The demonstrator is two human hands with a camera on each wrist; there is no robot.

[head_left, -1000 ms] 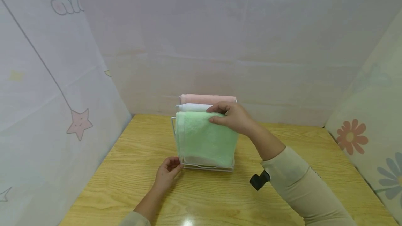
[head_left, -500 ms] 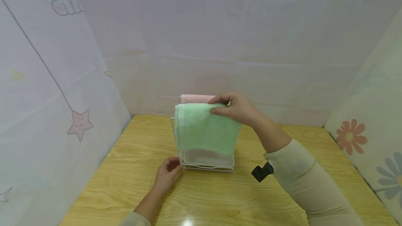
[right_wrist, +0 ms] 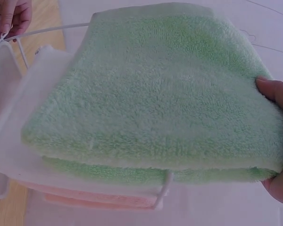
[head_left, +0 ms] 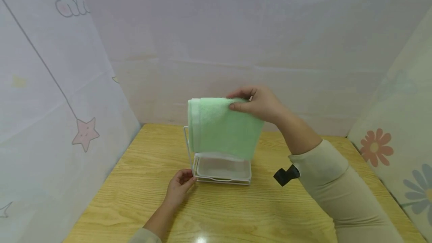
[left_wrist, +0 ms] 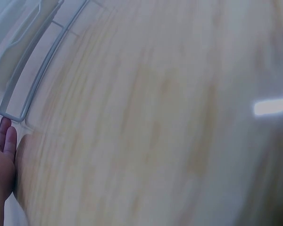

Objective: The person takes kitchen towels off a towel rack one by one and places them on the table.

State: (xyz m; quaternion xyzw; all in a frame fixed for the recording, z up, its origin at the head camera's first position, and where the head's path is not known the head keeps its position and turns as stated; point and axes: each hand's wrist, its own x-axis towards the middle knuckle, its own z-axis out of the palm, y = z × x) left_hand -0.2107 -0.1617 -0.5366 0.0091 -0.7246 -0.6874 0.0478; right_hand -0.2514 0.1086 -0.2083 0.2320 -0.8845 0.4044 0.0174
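Head: white rack (head_left: 222,181), tray (head_left: 224,168) in its base; green towel (head_left: 224,128) over that base, pinched by right hand (head_left: 264,104); left hand (head_left: 177,189) pinching rack's near corner. Left wrist: fingers (left_wrist: 3,134) at rack's corner. Right wrist: white towel (right_wrist: 30,117), pink towel (right_wrist: 96,196) in rack.

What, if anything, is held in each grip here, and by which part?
Right grip: the folded green towel, by its top edge toward the right end. Left grip: the white wire rack, by its near left corner.
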